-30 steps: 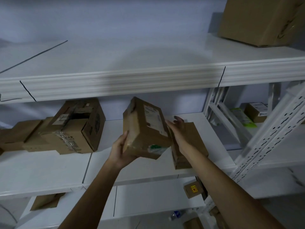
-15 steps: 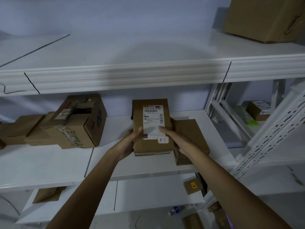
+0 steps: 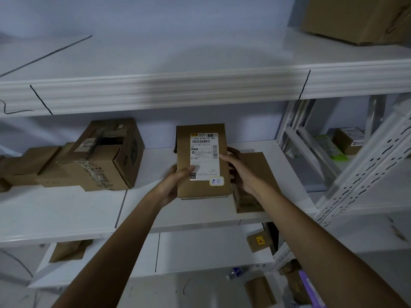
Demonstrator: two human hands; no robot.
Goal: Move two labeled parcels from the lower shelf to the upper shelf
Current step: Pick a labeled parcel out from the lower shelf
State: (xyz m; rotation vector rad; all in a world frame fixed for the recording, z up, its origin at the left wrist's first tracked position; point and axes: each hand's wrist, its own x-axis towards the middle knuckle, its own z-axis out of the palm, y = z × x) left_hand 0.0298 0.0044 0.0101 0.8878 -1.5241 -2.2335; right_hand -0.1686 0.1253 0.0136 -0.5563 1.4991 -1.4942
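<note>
A small brown labeled parcel [image 3: 203, 161] is held in the air in front of the lower shelf [image 3: 66, 210], its white shipping label facing me. My left hand [image 3: 175, 182] grips its lower left side, thumb over the label. My right hand [image 3: 239, 168] clasps its right edge. A second brown parcel [image 3: 260, 172] lies on the lower shelf just behind and right of my right hand, partly hidden. The white upper shelf [image 3: 200, 85] runs across above, its surface bare in the middle.
A torn taped carton [image 3: 104, 156] and flatter boxes [image 3: 24, 165] sit at the lower shelf's left. A large carton [image 3: 358, 16] stands at the upper shelf's right. Slotted white uprights [image 3: 367, 165] rise on the right. Small boxes lie on shelves below.
The parcel was turned from a tilted side-on pose until its label faces me, and both hands shifted their grip on its sides. It has stayed at about the same height.
</note>
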